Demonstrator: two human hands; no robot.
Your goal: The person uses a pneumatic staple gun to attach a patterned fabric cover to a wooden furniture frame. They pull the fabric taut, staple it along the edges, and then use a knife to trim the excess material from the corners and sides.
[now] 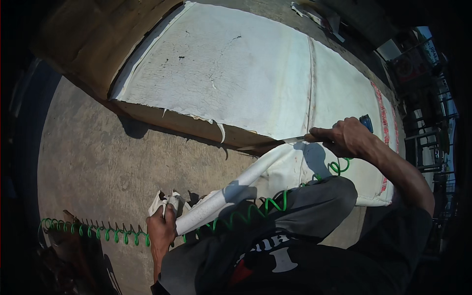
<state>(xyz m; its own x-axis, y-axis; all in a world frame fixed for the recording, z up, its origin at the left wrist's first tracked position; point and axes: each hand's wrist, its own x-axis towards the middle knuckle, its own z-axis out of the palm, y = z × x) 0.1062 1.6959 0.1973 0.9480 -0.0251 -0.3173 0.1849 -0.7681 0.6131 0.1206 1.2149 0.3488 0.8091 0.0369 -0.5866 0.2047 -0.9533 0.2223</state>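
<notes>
A long, thin-bladed knife [294,139] is in my right hand [344,137], whose fingers are closed round it. A blue piece sticks out behind that hand. The blade lies along the near lower edge of a big padded block with a cracked white cover [211,64], its tip against the brown side [172,119]. From beside the blade, a loose folded flap of white covering [221,199] runs down to the left. My left hand [162,227] grips the crumpled far end of this flap, which looks pulled taut across my knee.
A green coiled hose [118,235] crosses the concrete floor [93,147] and passes by my legs toward the block. A brown panel [108,39] stands against the block's left end. Dark metal frames [425,147] are at the right.
</notes>
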